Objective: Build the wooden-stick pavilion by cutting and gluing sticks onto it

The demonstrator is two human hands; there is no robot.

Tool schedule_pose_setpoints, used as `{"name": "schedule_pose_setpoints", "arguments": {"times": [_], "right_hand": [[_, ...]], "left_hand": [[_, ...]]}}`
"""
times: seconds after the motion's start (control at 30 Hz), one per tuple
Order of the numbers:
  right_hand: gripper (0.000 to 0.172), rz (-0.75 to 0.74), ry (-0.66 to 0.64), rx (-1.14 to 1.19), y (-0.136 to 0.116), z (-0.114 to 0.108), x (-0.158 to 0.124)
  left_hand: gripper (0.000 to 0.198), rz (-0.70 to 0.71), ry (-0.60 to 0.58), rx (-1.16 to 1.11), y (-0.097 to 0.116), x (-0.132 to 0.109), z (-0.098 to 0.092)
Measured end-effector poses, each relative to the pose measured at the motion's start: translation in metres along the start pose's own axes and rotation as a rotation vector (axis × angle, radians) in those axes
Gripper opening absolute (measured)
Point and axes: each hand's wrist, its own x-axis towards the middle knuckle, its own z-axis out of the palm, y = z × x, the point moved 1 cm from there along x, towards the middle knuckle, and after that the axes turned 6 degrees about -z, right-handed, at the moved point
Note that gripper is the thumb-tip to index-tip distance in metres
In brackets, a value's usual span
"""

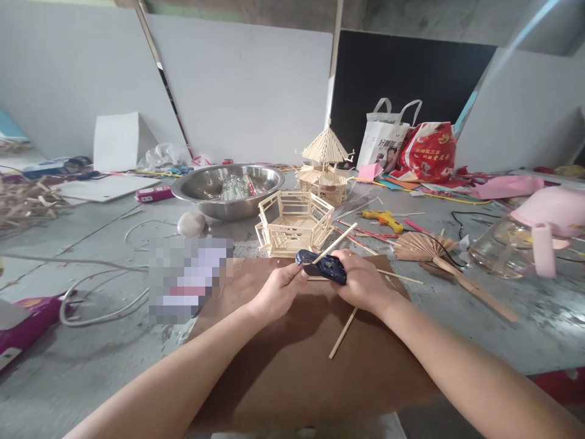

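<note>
While our two bare hands worked together over the brown board, our right hand was clamped round the right end of a dark blue tool, its fingers closed. Our left hand had its fingers and thumb pinched together at the other end; we could not tell whether they gripped the tool itself or the wooden stick there. That stick slanted across the tool, its free end pointing toward one o'clock.

Between five and six o'clock from our hands, a loose stick slanted across the board. We had an open six-sided stick frame at eleven, just beyond the board's far edge, and behind it, at twelve, a roofed stick pavilion. At ten stood our metal basin, with clear plastic inside. Toward two lay a yellow glue gun; between two and three, a pleated fan; farther out near three, a pink-lidded pitcher. At one, we saw a white bag by the wall.
</note>
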Motion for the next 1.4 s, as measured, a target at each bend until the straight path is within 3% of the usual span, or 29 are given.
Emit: {"name": "schedule_pose_setpoints", "arguments": {"times": [0.13,0.4,0.53,0.7,0.87,1.0,1.1,1.17,1.23,1.4], "right_hand": [[0.037,-0.026,-0.043,0.027,0.000,-0.004,-0.001],[0.028,-0.028,-0.076,0.026,-0.003,-0.008,-0.003],[0.025,-0.026,-0.096,0.008,-0.002,-0.007,-0.004],[0.026,-0.003,-0.090,-0.032,0.000,-0.006,-0.004],[0.038,-0.083,0.042,0.020,0.003,-0.003,0.003],[0.047,-0.225,0.128,0.028,0.005,-0.003,0.005],[0.057,-0.282,0.193,-0.071,0.011,-0.004,0.004],[0.059,-0.239,0.249,-0.161,0.018,-0.004,0.005],[0.055,-0.116,0.297,-0.247,0.029,-0.005,0.007],[0.058,0.263,0.320,-0.437,0.065,-0.007,0.010]], "left_hand": [[0.038,-0.177,-0.220,-0.233,0.001,-0.002,0.000],[0.040,-0.294,-0.353,-0.469,0.004,-0.005,0.001],[0.038,-0.276,-0.334,-0.428,0.005,-0.005,0.000],[0.035,-0.204,-0.178,-0.304,0.004,-0.005,0.002],[0.038,-0.122,-0.044,-0.255,0.003,-0.004,0.003],[0.041,-0.130,-0.111,-0.346,0.005,-0.007,0.003],[0.042,-0.216,-0.257,-0.491,0.007,-0.012,0.005],[0.042,-0.265,-0.337,-0.576,0.008,-0.013,0.005],[0.042,-0.284,-0.328,-0.563,0.008,-0.012,0.004],[0.038,-0.141,-0.087,-0.124,0.004,-0.003,-0.001]]}}
